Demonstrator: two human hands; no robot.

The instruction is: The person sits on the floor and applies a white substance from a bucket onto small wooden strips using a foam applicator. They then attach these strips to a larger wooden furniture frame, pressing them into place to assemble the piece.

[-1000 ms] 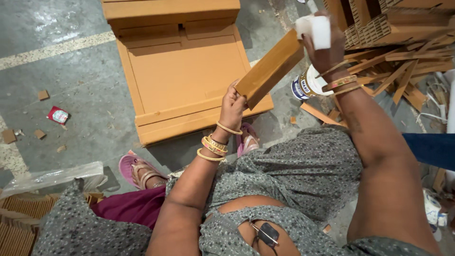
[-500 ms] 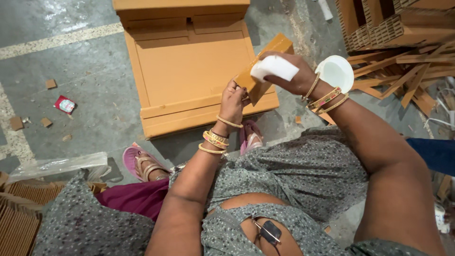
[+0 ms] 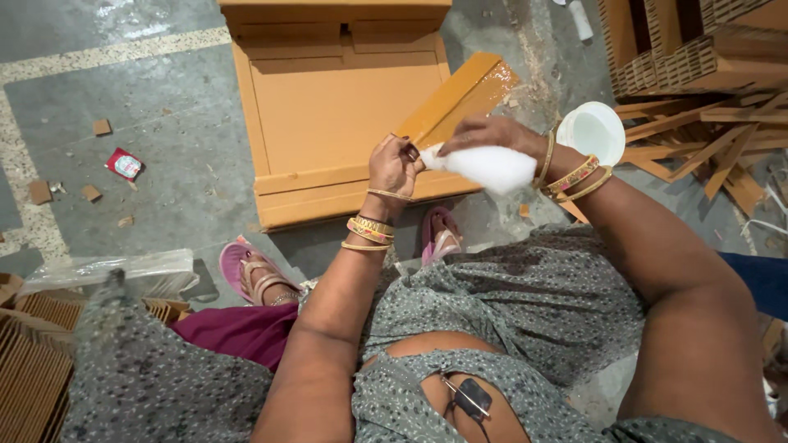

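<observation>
A narrow orange cardboard strip (image 3: pixel 456 100) slants up over the floor, its upper end glossy and wet; the left hand (image 3: pixel 392 166) is closed on its lower end, while the right hand (image 3: pixel 490 134) pinches a white cloth wad (image 3: pixel 483 166) against it; just beyond the right wrist sits a white bowl (image 3: pixel 591 131); under the strip lies a flat orange cardboard box blank (image 3: pixel 336 123) on a grey concrete floor (image 3: pixel 164 164) crossed by a pale speckled band; cardboard offcuts (image 3: pixel 698 156) pile at right, corrugated sheets (image 3: pixel 33 369) at lower left; a small red wrapper (image 3: pixel 125 164) lies well apart.
</observation>
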